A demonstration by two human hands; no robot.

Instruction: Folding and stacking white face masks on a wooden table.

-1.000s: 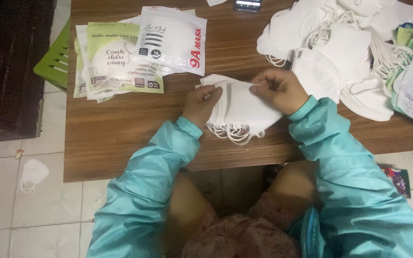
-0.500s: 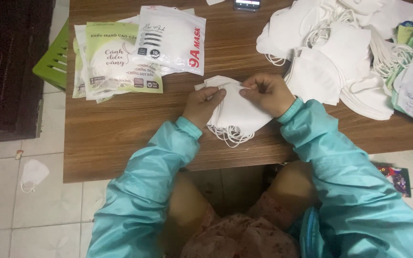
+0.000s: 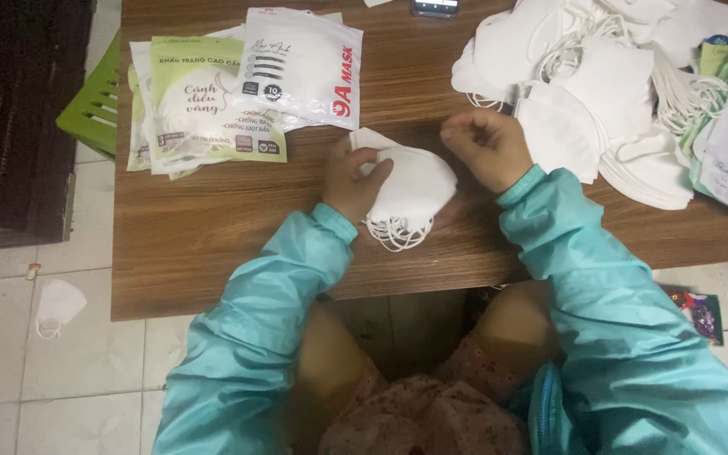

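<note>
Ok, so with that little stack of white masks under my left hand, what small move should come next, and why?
Probably bring the right hand back down onto the stack of white masks. The left hand alone pins its left end, while the right hand hovers just beside it, fingers curled and apparently empty. The ear loops spill loose toward the table edge, so a second grip would likely keep the stack squared.

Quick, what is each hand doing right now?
Left hand: closed on the stack of white face masks, pinning it to the wooden table.
Right hand: loosely curled beside the stack; whether it holds anything cannot be told.
</note>
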